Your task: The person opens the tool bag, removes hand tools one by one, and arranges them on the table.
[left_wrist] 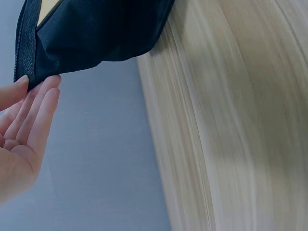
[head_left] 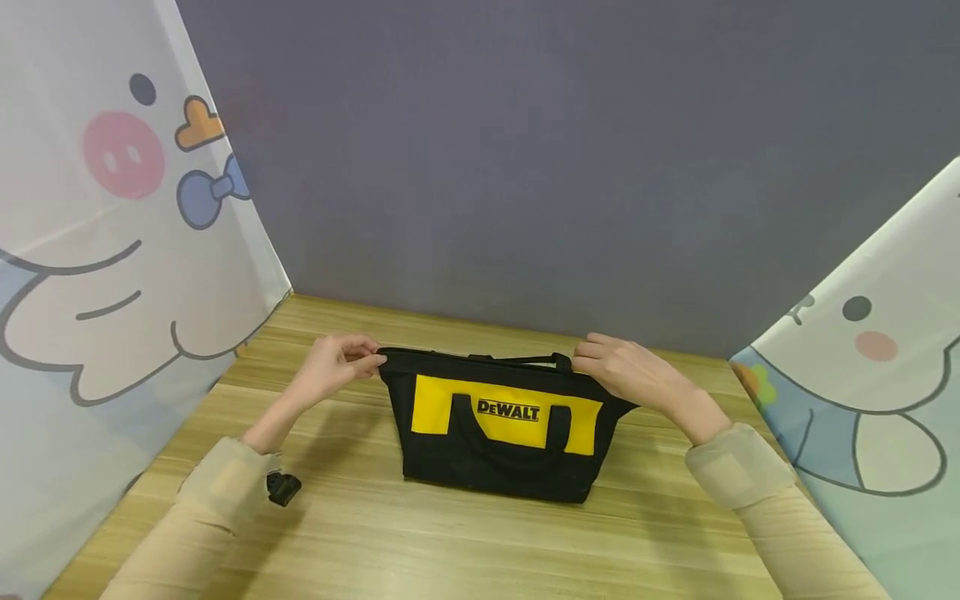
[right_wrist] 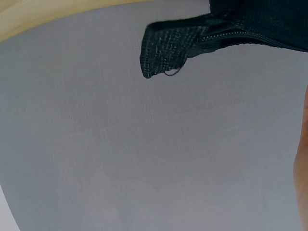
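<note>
A black and yellow DeWalt tool bag (head_left: 498, 475) stands upright on the wooden table, its front strap handle hanging down. My left hand (head_left: 337, 367) pinches the bag's top left corner between thumb and fingers; in the left wrist view, that hand (left_wrist: 24, 130) has its thumb on the zipper edge (left_wrist: 19, 53). At the top right, my right hand (head_left: 630, 371) grips the bag's upper edge with bent fingers, the fingertips hidden. The right wrist view has the zipper's fabric end tab (right_wrist: 166, 48) jutting out, with only a strip of the right hand (right_wrist: 302, 159) at the border.
A black plastic buckle (head_left: 282, 487) hangs by the left sleeve cuff over the wooden table (head_left: 420, 550). Behind stands a grey wall panel (head_left: 510, 167). Cartoon-printed white sheets flank the table at left (head_left: 45, 192) and right (head_left: 915, 350).
</note>
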Demonstrator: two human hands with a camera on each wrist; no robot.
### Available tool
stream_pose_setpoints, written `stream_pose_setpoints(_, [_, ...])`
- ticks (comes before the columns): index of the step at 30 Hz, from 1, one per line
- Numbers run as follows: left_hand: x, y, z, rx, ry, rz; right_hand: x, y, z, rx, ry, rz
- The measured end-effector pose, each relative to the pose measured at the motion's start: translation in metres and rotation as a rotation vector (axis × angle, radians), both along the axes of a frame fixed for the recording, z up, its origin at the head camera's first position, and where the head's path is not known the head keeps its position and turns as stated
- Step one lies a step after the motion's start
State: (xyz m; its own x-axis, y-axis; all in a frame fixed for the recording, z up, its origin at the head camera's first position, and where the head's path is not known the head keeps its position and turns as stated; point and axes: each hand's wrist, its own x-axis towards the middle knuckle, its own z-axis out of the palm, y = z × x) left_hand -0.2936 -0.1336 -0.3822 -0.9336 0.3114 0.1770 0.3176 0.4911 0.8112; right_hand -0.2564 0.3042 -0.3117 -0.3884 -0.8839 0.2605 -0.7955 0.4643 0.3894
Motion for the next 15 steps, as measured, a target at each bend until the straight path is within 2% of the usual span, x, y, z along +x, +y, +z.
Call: stream_pose_setpoints(15, [0.002,-0.002,0.001,-0.043,0.048,-0.006,0.012,0.034,-0.002,0.007,0.018,-0.076])
